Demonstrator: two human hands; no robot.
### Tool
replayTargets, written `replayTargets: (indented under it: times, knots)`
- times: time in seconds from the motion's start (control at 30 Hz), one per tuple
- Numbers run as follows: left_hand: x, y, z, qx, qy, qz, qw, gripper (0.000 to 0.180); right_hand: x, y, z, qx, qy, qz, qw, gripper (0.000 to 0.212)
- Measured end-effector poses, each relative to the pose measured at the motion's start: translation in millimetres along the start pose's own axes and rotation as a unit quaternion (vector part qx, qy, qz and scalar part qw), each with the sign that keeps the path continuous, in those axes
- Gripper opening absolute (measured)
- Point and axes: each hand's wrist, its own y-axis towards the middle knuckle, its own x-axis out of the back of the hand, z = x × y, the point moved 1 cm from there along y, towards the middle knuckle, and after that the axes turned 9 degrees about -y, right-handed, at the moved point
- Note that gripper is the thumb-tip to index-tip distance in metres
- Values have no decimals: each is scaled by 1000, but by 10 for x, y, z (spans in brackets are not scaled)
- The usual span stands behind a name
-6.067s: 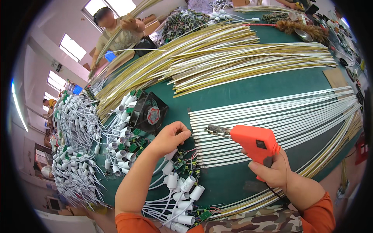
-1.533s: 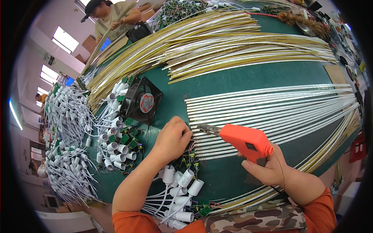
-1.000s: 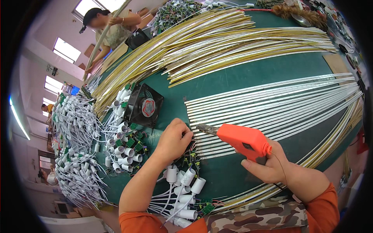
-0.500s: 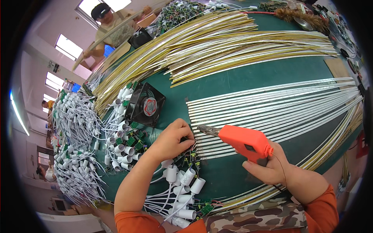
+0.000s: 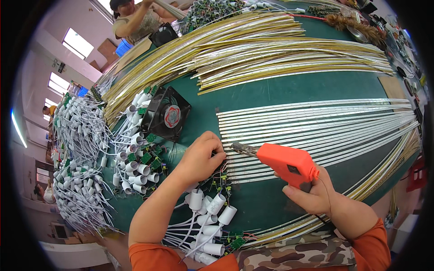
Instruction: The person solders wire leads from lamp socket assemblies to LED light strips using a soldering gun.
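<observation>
My right hand [image 5: 314, 197] grips an orange-red soldering gun [image 5: 287, 163] by its handle. Its dark metal tip points left, over the ends of the silvery LED-type strips [image 5: 312, 121] laid side by side. Close to that tip, my left hand [image 5: 202, 156] is closed in a pinch at the strips' left ends; whatever sits between its fingertips is too small to make out. Just below those fingers are small green circuit boards [image 5: 221, 183] with thin reddish wires. White lamp sockets [image 5: 216, 204] with white cables lie in a bunch beside my left forearm.
A black square fan [image 5: 166, 114] stands left of the strips. Heaped sockets [image 5: 79, 122] cover the table's left side. Yellow and white strip bundles [image 5: 289, 56] lie across the far side, more [image 5: 361, 189] along the near right edge. A person [image 5: 135, 22] stands beyond the table.
My left hand has shifted slightly up along the strip ends, and the soldering gun's tip stays close by it. The person across the table has raised an arm. The view has tilted a little.
</observation>
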Motion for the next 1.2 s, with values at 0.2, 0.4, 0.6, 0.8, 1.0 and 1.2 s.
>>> replayTargets:
  times: [0.2, 0.4, 0.6, 0.8, 1.0, 1.2]
  knots:
    - [-13, 2, -6, -2, 17, -7, 1000, 14, -42, 39, 43, -2, -2, 2, 1000, 48]
    - [20, 34, 8, -21, 31, 7, 999, 13, -71, 57, 65, 2, -19, 26, 999, 48]
    - [36, 64, 16, -25, 32, 20, 999, 11, -85, 65, 67, 7, -15, 30, 999, 46]
    - [32, 80, 14, -25, 40, 24, 999, 11, -37, 76, 182, -16, -32, 46, 998, 45]
    - [46, 73, -5, -17, 40, 23, 999, 11, -6, 36, 151, -15, -24, 33, 999, 44]
    - [62, 74, -23, 1, 38, 35, 999, 12, 31, 2, 95, -47, 19, 7, 999, 44]
